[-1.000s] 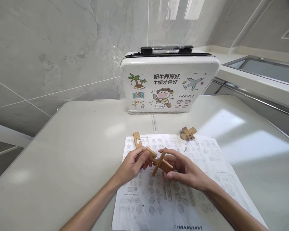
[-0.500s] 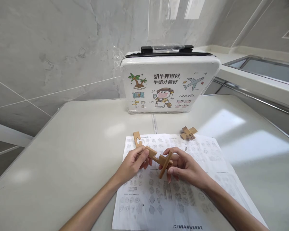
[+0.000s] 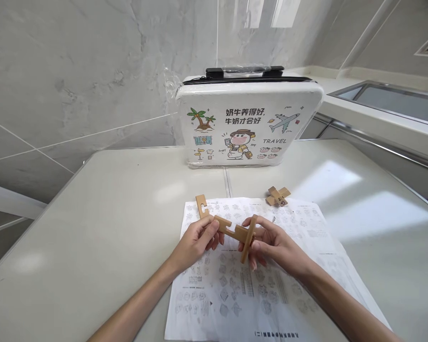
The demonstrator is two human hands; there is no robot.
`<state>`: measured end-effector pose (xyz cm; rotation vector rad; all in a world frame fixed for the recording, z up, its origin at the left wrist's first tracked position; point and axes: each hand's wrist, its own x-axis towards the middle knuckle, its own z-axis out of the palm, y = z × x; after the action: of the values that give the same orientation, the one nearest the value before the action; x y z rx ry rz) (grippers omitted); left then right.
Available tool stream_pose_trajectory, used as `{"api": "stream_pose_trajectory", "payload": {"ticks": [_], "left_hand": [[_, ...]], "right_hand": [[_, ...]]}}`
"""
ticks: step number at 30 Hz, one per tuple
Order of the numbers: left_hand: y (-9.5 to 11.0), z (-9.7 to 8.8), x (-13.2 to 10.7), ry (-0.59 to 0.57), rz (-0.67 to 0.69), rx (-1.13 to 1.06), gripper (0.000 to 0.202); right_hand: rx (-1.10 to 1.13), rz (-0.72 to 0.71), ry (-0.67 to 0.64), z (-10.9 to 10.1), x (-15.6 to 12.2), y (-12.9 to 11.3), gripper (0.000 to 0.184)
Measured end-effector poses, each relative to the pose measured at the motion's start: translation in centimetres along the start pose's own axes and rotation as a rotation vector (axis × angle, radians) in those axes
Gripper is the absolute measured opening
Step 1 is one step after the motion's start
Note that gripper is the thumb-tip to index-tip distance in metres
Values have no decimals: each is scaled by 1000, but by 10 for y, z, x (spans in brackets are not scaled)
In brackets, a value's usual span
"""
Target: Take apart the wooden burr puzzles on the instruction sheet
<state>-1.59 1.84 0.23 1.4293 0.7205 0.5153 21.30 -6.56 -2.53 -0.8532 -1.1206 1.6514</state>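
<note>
"Wooden, and being held up over what?"

"Hovering over a printed sheet [image 3: 214,327], speaking of the notched bar [image 3: 223,224]. Slanting down to the right, and showing an open notch near the middle."

"Crossing anything?"

"Yes, meeting a crosswise bar [image 3: 248,239] near the right end. Not managing to tell whether slotting in or merely pressing alongside."

"And holding on how?"

"Pinching the notched bar's left end in the left hand [image 3: 198,239], clamping thumb and fingers on the wood. Gripping the crosswise bar in the right hand [image 3: 280,247], setting index finger near the top end and thumb beside the middle."

"Noticing more wood nearby?"

"Finding a hooked piece [image 3: 200,204] just beyond the left hand, lying at the sheet's far left corner. Seeing also a star-shaped cluster [image 3: 278,196] of crossed pieces, bearing dark marks, at the far edge toward the right."

"And looking farther out?"

"Reaching a white case [image 3: 249,116], standing upright on the glossy surface [image 3: 92,261], wearing clear wrap, a black handle [image 3: 244,71] and printed cartoons. Meeting a gray marbled wall [image 3: 92,71] behind."
</note>
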Motion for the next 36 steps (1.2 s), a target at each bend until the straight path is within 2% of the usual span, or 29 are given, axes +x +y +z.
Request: {"api": "stream_pose_trajectory", "payload": {"ticks": [10, 15, 26, 36], "left_hand": [[0, 0, 1, -14, 7, 11, 43], [0, 0, 1, -2, 5, 0, 40], [-1, 0, 2, 32, 10, -16, 42], [1, 1, 1, 37, 7, -1, 39]], "right_hand": [[5, 26, 1, -2, -1, 4, 31], [6, 31, 37, -2, -1, 2, 30], [18, 9, 31, 0, 0, 0, 24], [56, -18, -40, 1, 0, -3, 20]]}}
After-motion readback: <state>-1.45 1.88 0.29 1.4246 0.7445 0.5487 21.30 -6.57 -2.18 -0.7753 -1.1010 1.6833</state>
